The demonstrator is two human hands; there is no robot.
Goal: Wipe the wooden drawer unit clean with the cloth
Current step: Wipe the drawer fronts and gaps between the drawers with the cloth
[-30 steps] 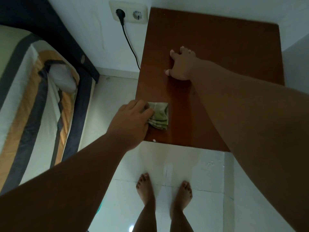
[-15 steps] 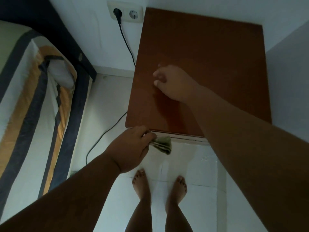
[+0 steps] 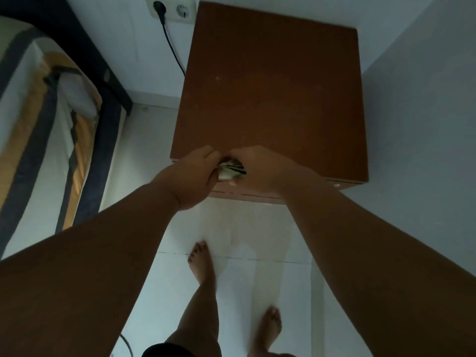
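The brown wooden drawer unit (image 3: 270, 94) stands against the white wall, seen from above. A small folded greenish striped cloth (image 3: 231, 170) is bunched between both hands at the unit's front edge. My left hand (image 3: 195, 173) grips the cloth from the left. My right hand (image 3: 260, 171) closes on it from the right, fingers meeting the left hand's. Most of the cloth is hidden by the fingers.
A bed with a striped cover (image 3: 38, 130) lies to the left. A wall socket (image 3: 171, 9) with a black cable (image 3: 172, 47) plugged in sits left of the unit. White tiled floor (image 3: 257, 240) and my bare feet (image 3: 201, 258) are below. A white wall (image 3: 425, 99) flanks the right.
My right hand came off the unit's top and back to the front edge, meeting my left hand at the cloth. The cloth left the top surface and reached the front edge.
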